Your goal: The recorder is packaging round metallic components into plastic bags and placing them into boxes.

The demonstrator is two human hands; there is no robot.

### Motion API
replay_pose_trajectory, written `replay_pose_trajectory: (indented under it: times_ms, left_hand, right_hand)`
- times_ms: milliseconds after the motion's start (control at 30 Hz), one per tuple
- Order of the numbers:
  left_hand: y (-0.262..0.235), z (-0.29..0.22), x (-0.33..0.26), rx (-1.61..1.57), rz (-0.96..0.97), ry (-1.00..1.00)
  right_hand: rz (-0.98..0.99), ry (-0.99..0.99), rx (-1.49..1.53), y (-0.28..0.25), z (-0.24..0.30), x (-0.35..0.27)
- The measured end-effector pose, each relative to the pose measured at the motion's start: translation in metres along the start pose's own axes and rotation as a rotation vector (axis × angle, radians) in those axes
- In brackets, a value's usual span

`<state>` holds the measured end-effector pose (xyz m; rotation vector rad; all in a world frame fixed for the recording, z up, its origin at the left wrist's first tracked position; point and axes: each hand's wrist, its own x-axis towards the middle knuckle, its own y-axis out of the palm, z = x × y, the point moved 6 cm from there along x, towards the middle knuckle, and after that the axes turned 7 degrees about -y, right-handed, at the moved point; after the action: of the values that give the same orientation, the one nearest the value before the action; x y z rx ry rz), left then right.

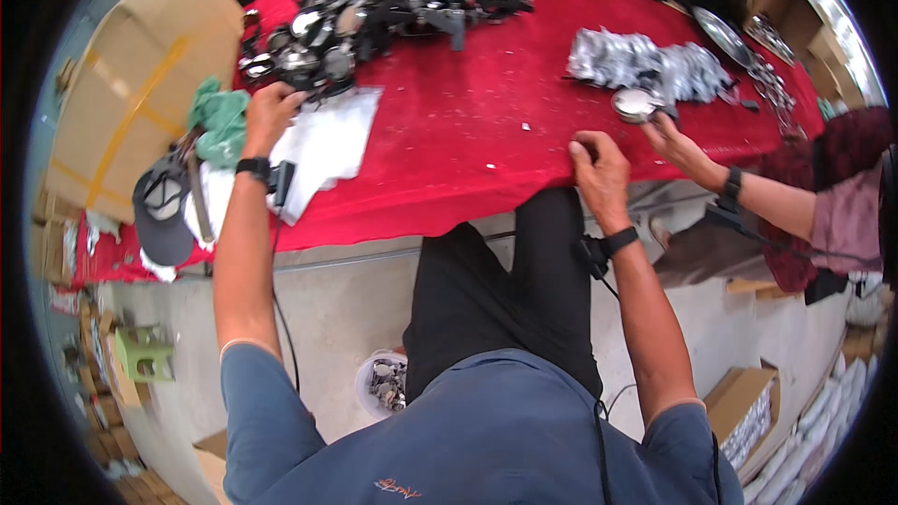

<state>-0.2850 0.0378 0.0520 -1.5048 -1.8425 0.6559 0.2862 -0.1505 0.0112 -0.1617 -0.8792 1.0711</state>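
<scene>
Fingers of the left hand point(269, 115) curl into the dark metal parts pile point(374, 9); right hand point(601, 173) fingers press the red cloth point(468, 122), empty.

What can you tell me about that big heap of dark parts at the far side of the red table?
The heap of parts is a tangled pile of black pieces with shiny silver round faces, seemingly metal and plastic. It lies on the red cloth at the far left of the table. The left hand reaches its near edge, beside clear plastic bags. Single pieces are too small to identify.
</scene>
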Motion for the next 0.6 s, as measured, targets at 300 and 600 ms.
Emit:
replay_pose_trajectory:
  times_ms: [300, 600]
  left_hand:
    - [-0.004, -0.037, -0.003, -0.094, -0.171, 0.016]
    - [0.002, -0.1, -0.031, -0.254, -0.128, 0.066]
  right_hand:
    - [0.016, -0.219, -0.115, -0.009, 0.018, -0.009]
    - [0.053, -0.234, -0.087, -0.009, 0.027, -0.012]
